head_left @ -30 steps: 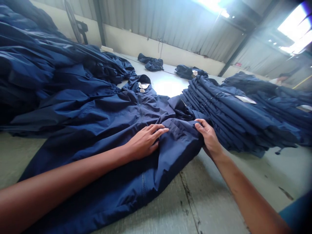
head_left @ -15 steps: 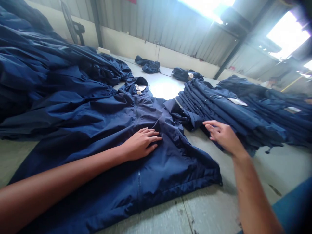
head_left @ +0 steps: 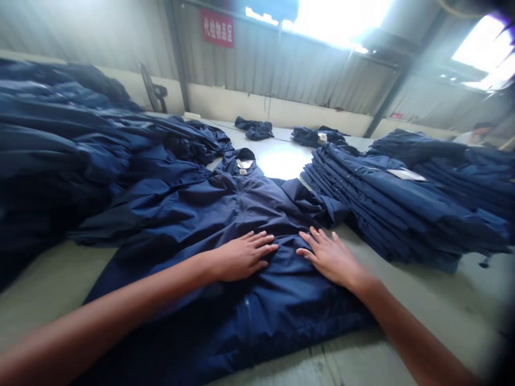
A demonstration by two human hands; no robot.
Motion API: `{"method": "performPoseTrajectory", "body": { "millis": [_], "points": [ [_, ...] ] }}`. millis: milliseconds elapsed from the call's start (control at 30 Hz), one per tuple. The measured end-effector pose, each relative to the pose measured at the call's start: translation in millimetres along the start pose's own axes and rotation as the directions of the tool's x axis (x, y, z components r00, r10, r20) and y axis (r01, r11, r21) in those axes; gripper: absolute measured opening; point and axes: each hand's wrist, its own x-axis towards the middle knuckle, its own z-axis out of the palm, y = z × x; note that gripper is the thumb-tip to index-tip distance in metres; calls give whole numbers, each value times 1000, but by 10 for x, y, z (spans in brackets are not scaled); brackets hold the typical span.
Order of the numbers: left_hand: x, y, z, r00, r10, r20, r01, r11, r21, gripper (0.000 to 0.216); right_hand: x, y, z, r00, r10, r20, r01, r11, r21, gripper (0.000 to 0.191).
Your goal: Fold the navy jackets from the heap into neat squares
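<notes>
Grey table (head_left: 422, 305); our left hand (head_left: 241, 258) and right hand (head_left: 330, 261) press, fingers apart, the jacket (head_left: 181, 214). It is probably soft, light and slippery; we would grip its sleeve (head_left: 322, 206) at 2 o'clock.

You are resting two hands, left hand (head_left: 241, 256) and right hand (head_left: 330, 258), flat on one spread jacket (head_left: 281, 305), and facing one loose heap (head_left: 60, 155), two folded stacks (head_left: 382, 214) (head_left: 462, 166), two small bundles (head_left: 254, 129) (head_left: 317, 136), one fan (head_left: 152, 92), one red sign (head_left: 217, 28).

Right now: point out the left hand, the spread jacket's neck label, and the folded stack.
left hand (head_left: 243, 257): head view, back of the hand.
neck label (head_left: 244, 164): head view, pale tag inside collar.
folded stack (head_left: 382, 198): head view, top garment's upper face.
</notes>
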Motion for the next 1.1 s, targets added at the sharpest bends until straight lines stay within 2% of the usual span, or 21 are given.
{"method": "performPoseTrajectory", "body": {
  "millis": [100, 133, 200, 233, 300, 367, 433, 533, 633, 700, 800, 900, 933, 967, 1000, 1033, 1067, 1100],
  "points": [
    [-110, 11, -340, 995, 40, -87, -39, 999, 13, 52, 37, 28, -60, 968, -57, -244, 70, 997, 41, 56],
    [-176, -55, -458, 991, 2, -134, 5, 999, 50, 49, 76, 34, -51, 942, -70, -328, 97, 993, 66, 56],
    [-389, -304, -650, 962, -169, -215, 207, 964, 168, 42, 186, 39, 27, 904, -71, -422, 125, 987, 101, 54],
    [-534, -474, -706, 930, -285, -231, 339, 910, 238, 43, 248, 39, 97, 907, -62, -417, 117, 987, 108, 54],
    [-869, -838, -720, 818, -501, -282, 574, 749, 333, 48, 365, 46, 270, 945, -31, -326, 71, 991, 112, 56],
    [-1191, -1133, -636, 726, -642, -249, 684, 634, 360, 51, 457, 73, 435, 977, -14, -215, 40, 992, 119, 57],
    [-1428, -1280, -528, 672, -722, -164, 726, 600, 336, 53, 535, 129, 536, 987, -37, -157, 58, 990, 130, 58],
    [-1574, -1206, -458, 590, -805, -55, 782, 553, 289, 57, 677, 265, 547, 984, -104, -143, 124, 983, 137, 59],
    [-1556, -852, -543, 539, -841, 33, 791, 520, 321, 61, 876, 408, 452, 971, -205, -122, 219, 969, 115, 58],
    [-1509, -524, -662, 526, -842, 124, 755, 528, 389, 62, 1018, 450, 348, 953, -264, -149, 274, 960, 51, 57],
    [-1394, -56, -902, 544, -800, 253, 669, 595, 445, 64, 1191, 361, 114, 915, -294, -276, 267, 955, -131, 55],
    [-1221, 137, -1180, 495, -737, 460, 700, 652, 291, 69, 1258, 114, -171, 933, -199, -298, 135, 965, -223, 41],
    [-1159, 110, -1263, 504, -722, 473, 713, 658, 244, 69, 1252, 17, -251, 948, -145, -282, 83, 972, -221, 36],
    [-1102, 39, -1328, 540, -724, 430, 709, 666, 231, 65, 1231, -77, -314, 960, -88, -265, 32, 977, -210, 34],
    [-1052, -70, -1370, 599, -731, 328, 689, 678, 254, 60, 1196, -164, -354, 968, -37, -248, -13, 980, -198, 33],
    [-1013, -205, -1383, 663, -726, 184, 664, 684, 304, 54, 1146, -243, -371, 973, 4, -231, -49, 981, -189, 35],
    [-985, -352, -1365, 709, -704, 46, 648, 675, 354, 49, 1081, -310, -365, 978, 35, -203, -73, 981, -181, 40],
    [-969, -495, -1315, 728, -684, -50, 645, 660, 385, 48, 1005, -364, -341, 985, 62, -161, -90, 981, -171, 48]
  ]
}}
